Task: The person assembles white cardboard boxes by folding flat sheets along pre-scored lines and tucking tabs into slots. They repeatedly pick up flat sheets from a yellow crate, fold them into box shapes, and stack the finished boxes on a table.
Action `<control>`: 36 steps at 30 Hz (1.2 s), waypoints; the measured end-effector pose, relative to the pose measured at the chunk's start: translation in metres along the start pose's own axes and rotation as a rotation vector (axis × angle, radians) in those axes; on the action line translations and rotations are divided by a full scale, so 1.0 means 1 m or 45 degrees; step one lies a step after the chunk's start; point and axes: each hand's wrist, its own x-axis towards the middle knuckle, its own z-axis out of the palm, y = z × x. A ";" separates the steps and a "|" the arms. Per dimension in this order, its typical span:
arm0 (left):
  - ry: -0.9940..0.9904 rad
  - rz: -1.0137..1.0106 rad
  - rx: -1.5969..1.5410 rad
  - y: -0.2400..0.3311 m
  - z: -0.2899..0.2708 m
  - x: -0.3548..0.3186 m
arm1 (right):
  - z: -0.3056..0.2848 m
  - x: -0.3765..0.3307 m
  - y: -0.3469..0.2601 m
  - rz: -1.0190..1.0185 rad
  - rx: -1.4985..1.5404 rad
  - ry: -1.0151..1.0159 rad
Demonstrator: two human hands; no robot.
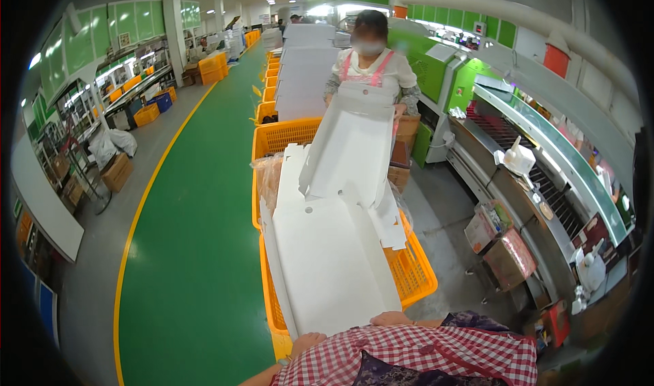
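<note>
Head view shows a long white cardboard sheet [327,263] lying flat across an orange crate [415,270], its long axis running straight away from the person, its near end at the crate's near edge. Left hand [306,342] and right hand [392,318] both touch that near end, though whether they grasp it I cannot tell. A facing co-worker [371,66] tilts a second white sheet [351,148] down onto the far end, brown boxes [117,171] stand by the left shelves, and a red-brown carton [509,258] sits by the green machine [443,69] on the right.

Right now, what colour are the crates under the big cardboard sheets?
Orange, the crates, seen in the head view beneath the white sheets.
</note>
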 end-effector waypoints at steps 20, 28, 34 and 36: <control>0.202 -0.706 -0.151 0.016 -0.059 0.291 | -0.007 0.086 -0.046 -0.570 0.089 -0.022; 0.032 -0.792 -0.119 -0.061 -0.011 0.297 | -0.020 0.047 -0.042 -0.537 0.618 0.436; 0.495 -0.853 -0.236 0.020 -0.150 0.173 | -0.093 0.004 -0.025 0.081 1.170 1.136; 0.743 -0.843 -0.750 0.077 -0.204 0.126 | -0.099 0.020 -0.003 0.146 1.330 1.130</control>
